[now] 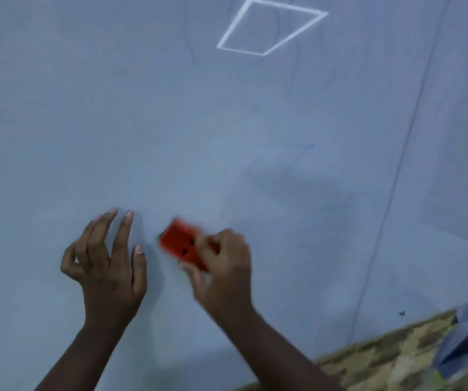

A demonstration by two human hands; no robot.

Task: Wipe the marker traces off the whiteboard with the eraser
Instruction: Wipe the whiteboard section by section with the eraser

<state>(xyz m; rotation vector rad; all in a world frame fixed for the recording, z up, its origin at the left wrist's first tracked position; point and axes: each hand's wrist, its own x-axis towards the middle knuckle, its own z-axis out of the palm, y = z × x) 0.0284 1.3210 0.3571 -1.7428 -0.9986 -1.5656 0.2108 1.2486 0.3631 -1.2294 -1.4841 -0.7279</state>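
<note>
Grey-blue whiteboard (227, 122) with faint marker traces (280, 162); right hand (224, 266) grips red eraser (182, 244), left hand (108, 263) spread.

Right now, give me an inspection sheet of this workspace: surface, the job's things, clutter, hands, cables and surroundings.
Surface: whiteboard, pale blue-grey, with a bright four-sided reflection near the top.
Job's things: red eraser against the board, blurred; faint blue marker traces up and right of it.
Clutter: small dark speck low on the right; cannot tell what it is.
Hands: right hand grips the eraser; left hand has its fingers spread, tips at the board, holding nothing.
Cables: nothing seen.
Surroundings: patterned floor at bottom right; a thin line runs down the right side.
</note>
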